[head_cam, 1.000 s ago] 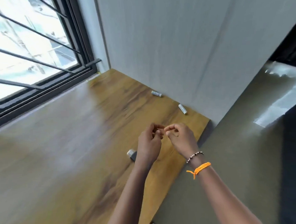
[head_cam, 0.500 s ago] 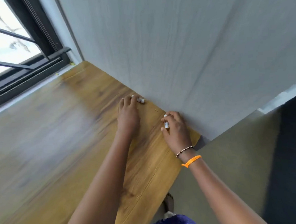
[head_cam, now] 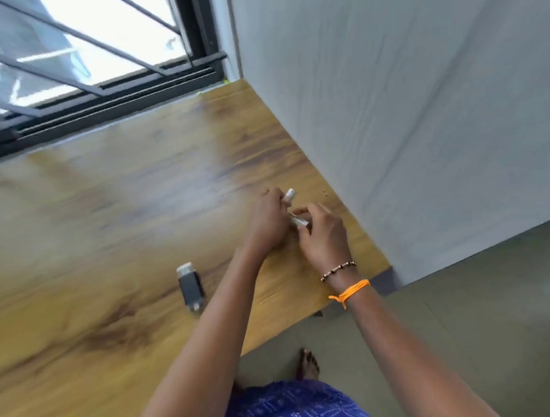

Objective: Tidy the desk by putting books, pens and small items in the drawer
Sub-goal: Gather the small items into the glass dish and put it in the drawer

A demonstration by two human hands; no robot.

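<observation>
Two small white cylinders, too blurred to identify for certain, sit in the person's hands a little right of the frame's centre, above the wooden desk (head_cam: 115, 216). The upper white cylinder (head_cam: 290, 194) pokes up out of the left hand (head_cam: 268, 223), whose fingers are curled closed around it. The lower white cylinder (head_cam: 300, 221) lies between the two hands, pinched by the fingertips of the right hand (head_cam: 324, 234), and it meets the left hand's knuckles, so the two hands touch there. Below and left of the hands, well apart from them, a small black device with a pale grey cap (head_cam: 190, 286) lies flat on the desk top, its long side running roughly up and down the frame. The right wrist carries a beaded bracelet (head_cam: 337, 270) and, just below it, an orange thread band (head_cam: 351, 290). The desk fills the left and middle of the frame; its right edge runs along a pale grey wall (head_cam: 405, 105) in the upper right. A dark-framed window with bars (head_cam: 84, 59) occupies the upper left, behind the desk's far edge. At the bottom centre are blue patterned cloth (head_cam: 293, 408) and a bare foot (head_cam: 307, 364) on the greenish floor (head_cam: 479, 309).
</observation>
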